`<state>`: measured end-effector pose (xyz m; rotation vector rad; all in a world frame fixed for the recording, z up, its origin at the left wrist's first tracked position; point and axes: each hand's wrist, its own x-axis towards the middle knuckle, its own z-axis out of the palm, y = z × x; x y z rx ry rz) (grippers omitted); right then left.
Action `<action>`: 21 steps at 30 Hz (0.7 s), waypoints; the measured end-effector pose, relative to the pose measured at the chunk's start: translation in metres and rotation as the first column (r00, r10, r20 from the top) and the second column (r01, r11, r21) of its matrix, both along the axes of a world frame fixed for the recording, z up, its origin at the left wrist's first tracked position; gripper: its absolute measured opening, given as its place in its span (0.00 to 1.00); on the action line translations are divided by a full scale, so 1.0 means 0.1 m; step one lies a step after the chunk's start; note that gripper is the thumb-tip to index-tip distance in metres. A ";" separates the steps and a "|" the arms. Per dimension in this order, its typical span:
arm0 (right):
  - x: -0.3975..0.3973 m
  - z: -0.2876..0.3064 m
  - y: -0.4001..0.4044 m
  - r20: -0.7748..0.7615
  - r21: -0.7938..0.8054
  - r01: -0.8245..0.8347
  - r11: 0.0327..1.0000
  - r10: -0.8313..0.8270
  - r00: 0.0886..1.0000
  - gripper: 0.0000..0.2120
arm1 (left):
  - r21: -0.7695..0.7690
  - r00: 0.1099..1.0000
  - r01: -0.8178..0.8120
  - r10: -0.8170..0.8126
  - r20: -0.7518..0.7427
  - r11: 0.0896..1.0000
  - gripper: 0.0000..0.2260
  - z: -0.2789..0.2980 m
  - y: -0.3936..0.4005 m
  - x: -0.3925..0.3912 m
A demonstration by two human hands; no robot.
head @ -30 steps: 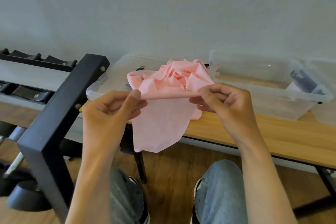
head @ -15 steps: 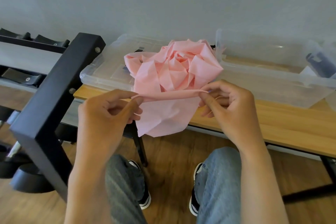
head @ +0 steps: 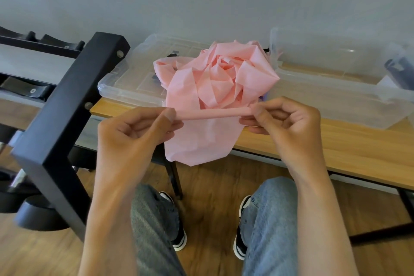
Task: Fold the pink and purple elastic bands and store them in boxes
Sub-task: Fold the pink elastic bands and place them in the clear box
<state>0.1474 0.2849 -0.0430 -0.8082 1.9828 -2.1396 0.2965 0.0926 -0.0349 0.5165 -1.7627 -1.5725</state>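
A pink elastic band (head: 215,80) lies crumpled in a heap on the lid of a clear plastic box (head: 125,83) on the wooden bench (head: 349,152). One end hangs over the bench's front edge. My left hand (head: 139,132) and my right hand (head: 284,119) each pinch one end of a narrow rolled strip of that band, stretched level between them in front of the heap. A second clear box (head: 336,94) stands open to the right. A small bit of purple (head: 264,97) shows under the heap's right side.
A black metal rack (head: 67,119) with dark weights stands close on the left. A dark object (head: 398,71) lies at the open box's right end. My knees in jeans and the wooden floor are below the bench.
The flat fold between my hands has narrowed into a thin roll, and the hanging end has become shorter. My view has tilted lower, so the bench and boxes sit lower in view.
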 end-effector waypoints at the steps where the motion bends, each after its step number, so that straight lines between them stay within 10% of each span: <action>1: 0.00 -0.02 0.00 -0.006 0.022 0.000 1.000 0.000 1.000 0.07 | -0.019 1.000 -0.012 0.012 -0.001 1.000 0.08 -0.01 -0.01 0.01; 5: 0.00 -0.13 0.01 -0.018 0.129 0.004 0.992 -0.002 1.000 0.18 | -0.106 0.998 -0.001 0.007 0.062 0.994 0.13 -0.02 -0.04 0.03; 21: 0.23 -0.22 0.06 -0.012 0.057 -0.022 0.998 0.023 1.000 0.06 | -0.116 0.998 -0.016 0.023 0.062 0.993 0.07 -0.07 0.05 0.17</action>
